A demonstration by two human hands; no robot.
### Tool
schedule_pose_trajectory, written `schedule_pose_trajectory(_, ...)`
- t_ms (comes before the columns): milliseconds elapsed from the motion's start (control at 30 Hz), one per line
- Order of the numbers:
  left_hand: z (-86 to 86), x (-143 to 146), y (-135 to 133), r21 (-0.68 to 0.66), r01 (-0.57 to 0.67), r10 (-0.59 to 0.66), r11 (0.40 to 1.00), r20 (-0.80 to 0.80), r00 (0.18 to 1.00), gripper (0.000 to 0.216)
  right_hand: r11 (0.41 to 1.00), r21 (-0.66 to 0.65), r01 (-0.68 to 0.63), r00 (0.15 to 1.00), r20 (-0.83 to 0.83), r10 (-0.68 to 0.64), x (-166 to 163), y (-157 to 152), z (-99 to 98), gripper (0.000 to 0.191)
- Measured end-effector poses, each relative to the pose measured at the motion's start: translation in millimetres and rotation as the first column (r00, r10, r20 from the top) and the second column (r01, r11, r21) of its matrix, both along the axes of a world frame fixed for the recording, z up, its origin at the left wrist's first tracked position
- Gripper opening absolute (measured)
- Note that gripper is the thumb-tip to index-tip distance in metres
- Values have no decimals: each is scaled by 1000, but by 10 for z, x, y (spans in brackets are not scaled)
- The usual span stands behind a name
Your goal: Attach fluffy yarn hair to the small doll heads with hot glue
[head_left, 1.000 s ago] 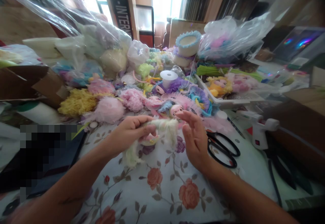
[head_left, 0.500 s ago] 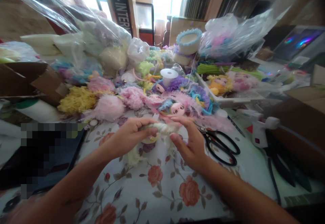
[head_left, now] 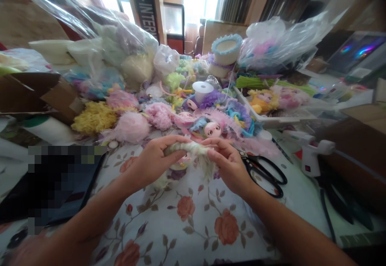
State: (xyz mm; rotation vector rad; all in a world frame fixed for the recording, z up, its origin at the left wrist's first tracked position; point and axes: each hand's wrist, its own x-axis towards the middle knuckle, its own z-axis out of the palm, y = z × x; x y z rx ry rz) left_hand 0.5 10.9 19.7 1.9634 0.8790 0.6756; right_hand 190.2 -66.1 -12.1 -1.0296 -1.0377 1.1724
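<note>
Between my two hands is a doll's head (head_left: pixel 183 162) with a roll of pale green-white doll hair (head_left: pixel 193 150) across its top. My left hand (head_left: pixel 155 155) is closed on the left end of the hair, thumb in front and fingers behind. My right hand (head_left: pixel 230 163) pinches the right end of the hair, where loose strands hang down. Part of the face shows below the hair; the rest is hidden. Close to my right hand lie black-handled scissors (head_left: pixel 265 171). Another doll head (head_left: pixel 212 129) with large eyes lies just beyond my hands.
Fluffy pink balls (head_left: pixel 132 127), yellow curls (head_left: pixel 94 117) and a white ribbon spool (head_left: pixel 202 91) crowd the far side. A white tray (head_left: pixel 280 119) holds dolls. On the right stands a white glue gun (head_left: pixel 312 155); a dark, partly blurred-out panel (head_left: pixel 87 177) lies left on the flowered cloth (head_left: pixel 181 226).
My right hand has closed its fingers from a spread pose onto the right end of the doll hair. My left hand stays on the left end; the view has shifted slightly.
</note>
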Motion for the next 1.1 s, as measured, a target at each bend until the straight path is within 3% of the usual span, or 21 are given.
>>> schedule_pose_trajectory(167,-79,-7,5,317,9,-25,948,48,999,22,973,-200,-113,960,-274,55,6,52,-11,35)
schedule_pose_trajectory(333,-111,-3,1,457,-10,-8,890,37,999,22,960,-248,-129,956,-288,54,41,67,-42,19)
schedule_pose_trajectory(600,-139,12,-23,396,-9,-8,918,40,999,23,954,-237,-183,946,-307,105,20,65,-11,25)
schedule_pose_trajectory(833,-125,74,-139,391,0,35,920,-83,996,32,990,-44,136,991,0,-136,-37,33,-50,22)
schedule_pose_trajectory(967,-107,88,-185,327,57,-25,943,-101,995,36,997,11,77,983,167,-78,-52,-6,-22,16)
schedule_pose_trajectory(1100,-61,71,-153,314,-16,29,949,-35,999,24,999,49,5,991,136,-12,-74,-34,0,25)
